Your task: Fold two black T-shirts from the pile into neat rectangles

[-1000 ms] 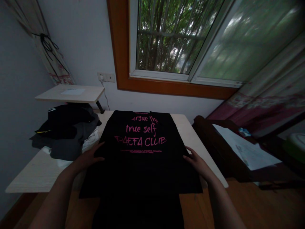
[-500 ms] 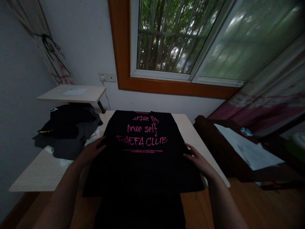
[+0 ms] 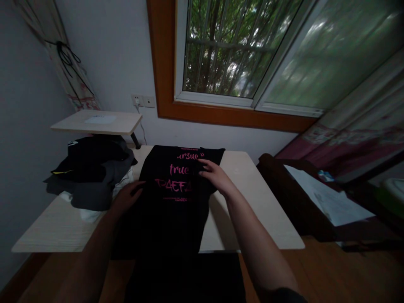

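Observation:
A black T-shirt (image 3: 164, 214) with pink lettering lies on the pale wooden table (image 3: 252, 210), its right side turned inward over the middle and covering part of the print. My right hand (image 3: 217, 176) is closed on the turned-over edge, near the centre of the lettering. At the shirt's left edge, beside the print, my left hand (image 3: 128, 195) has its thumb and fingers curled around the fabric. The fingertips of both hands are partly lost against the dark cloth.
On the table's left is a heap of black, grey and white clothes (image 3: 94, 168), under a small raised shelf (image 3: 97, 120) bearing a paper. A dark brown piece of furniture (image 3: 284, 198) with white sheets (image 3: 328, 195) stands to the right. A window is behind.
My right hand has moved left and inward, carrying the shirt's right side over the middle. More table shows on the right. My left hand has stayed at the left edge.

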Tool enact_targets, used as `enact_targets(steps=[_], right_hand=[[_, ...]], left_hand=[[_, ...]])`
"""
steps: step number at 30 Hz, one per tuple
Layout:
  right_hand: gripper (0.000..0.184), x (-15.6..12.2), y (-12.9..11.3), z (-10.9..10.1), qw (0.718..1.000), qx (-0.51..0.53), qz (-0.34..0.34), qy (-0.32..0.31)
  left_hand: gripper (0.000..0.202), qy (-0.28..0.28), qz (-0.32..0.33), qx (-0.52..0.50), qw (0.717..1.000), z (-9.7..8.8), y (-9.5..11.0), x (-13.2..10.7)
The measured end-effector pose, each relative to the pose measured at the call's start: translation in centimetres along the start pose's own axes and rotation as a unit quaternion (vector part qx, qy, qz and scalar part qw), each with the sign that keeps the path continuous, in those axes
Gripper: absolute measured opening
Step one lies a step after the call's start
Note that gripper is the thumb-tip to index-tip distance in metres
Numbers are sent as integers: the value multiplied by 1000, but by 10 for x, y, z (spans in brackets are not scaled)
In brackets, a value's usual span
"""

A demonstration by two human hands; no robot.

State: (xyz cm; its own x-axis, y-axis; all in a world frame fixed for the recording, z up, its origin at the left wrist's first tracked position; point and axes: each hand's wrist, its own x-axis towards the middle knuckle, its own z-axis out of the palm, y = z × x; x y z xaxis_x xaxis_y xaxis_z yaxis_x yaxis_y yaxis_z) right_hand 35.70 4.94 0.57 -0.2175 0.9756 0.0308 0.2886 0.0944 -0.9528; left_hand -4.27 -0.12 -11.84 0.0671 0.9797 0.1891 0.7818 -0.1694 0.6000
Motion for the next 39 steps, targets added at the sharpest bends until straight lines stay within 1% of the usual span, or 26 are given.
enact_targets(steps=[1,2,3,4,5,6,7,8,9,11,12,14,15,16,18,21,24,26,31,35,39], right_hand=[[60,3,-4,19,999,-21,-23,-32],[59,4,-7,38,996,-38,-34,-80],[56,2,-9,56,987,-43,-22,-155],[53,-1,-9,71,977,-36,4,-210],[54,-5,-7,83,962,-31,25,-270],[55,-9,-5,91,953,-31,26,-300],[53,-12,-1,96,951,-35,25,-308],[50,-14,3,96,953,-51,16,-297],[47,-14,9,93,961,-79,4,-264],[40,-11,22,79,974,-167,-17,-154],[38,-10,29,69,971,-222,-22,-85],[40,-7,44,50,948,-316,-13,35],[42,-7,52,42,932,-354,-1,80],[45,-7,59,35,916,-385,16,114],[52,-10,72,25,887,-432,53,154],[58,-15,85,20,859,-472,84,179],[60,-16,91,20,846,-490,83,192],[59,-16,92,19,849,-490,79,182],[55,-16,95,18,870,-471,66,130],[48,-18,98,16,875,-463,63,121],[46,-23,101,11,880,-458,55,110]], left_hand=[[49,2,-1,1,1000,0,0,0],[50,4,-1,2,1000,-1,1,0],[50,4,-1,4,1000,-1,1,0],[50,5,-1,5,1000,0,1,0],[50,5,-1,6,1000,0,1,-1],[49,5,0,7,1000,0,1,-1],[49,5,1,7,1000,1,1,-1],[49,5,3,9,1000,1,0,-1],[48,6,4,10,1000,2,0,-1],[48,7,5,14,1000,2,-1,-1],[48,8,5,16,1000,3,-1,-1],[48,5,5,21,1000,3,-1,-1],[48,3,4,24,1000,3,-1,-1],[48,1,4,28,1000,3,-1,-1],[48,-3,5,35,999,3,-1,0],[47,-2,6,41,999,3,0,0],[48,1,4,44,999,3,0,-1],[47,-1,3,44,999,3,0,-1],[47,-7,-8,44,999,2,1,0],[48,-23,-24,38,999,-1,5,-2],[47,-50,-34,4,998,-7,10,-4]])
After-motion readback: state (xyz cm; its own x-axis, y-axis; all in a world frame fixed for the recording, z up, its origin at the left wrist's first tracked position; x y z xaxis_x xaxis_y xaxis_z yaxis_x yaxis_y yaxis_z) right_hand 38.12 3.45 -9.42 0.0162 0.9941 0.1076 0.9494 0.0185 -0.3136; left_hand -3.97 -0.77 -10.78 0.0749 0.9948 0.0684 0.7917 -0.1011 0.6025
